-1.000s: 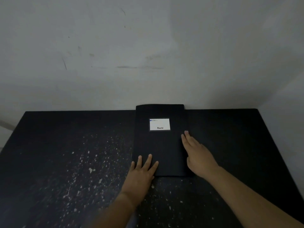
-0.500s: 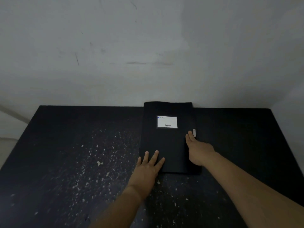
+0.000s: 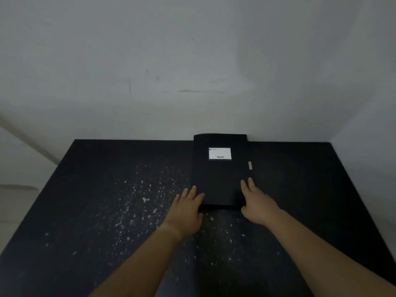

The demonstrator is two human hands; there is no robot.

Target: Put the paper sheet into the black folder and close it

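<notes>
The black folder [image 3: 220, 179] lies closed and flat on the dark table, its far end against the wall. A white label [image 3: 220, 153] sits on its cover and a small grey tab [image 3: 249, 165] shows at its right edge. My left hand [image 3: 187, 205] rests flat with fingers spread on the folder's near left corner. My right hand [image 3: 256, 200] lies flat along the near right edge, fingers pointing away from me. No paper sheet is visible.
The black table [image 3: 107, 211] is flecked with white paint spots left of the folder. A pale wall [image 3: 192, 71] stands right behind the table, and another wall closes in at the right [image 3: 368, 146].
My right hand slid back along the folder's right edge toward the near corner, uncovering the grey tab. My left hand stayed on the near left corner. The view shifted.
</notes>
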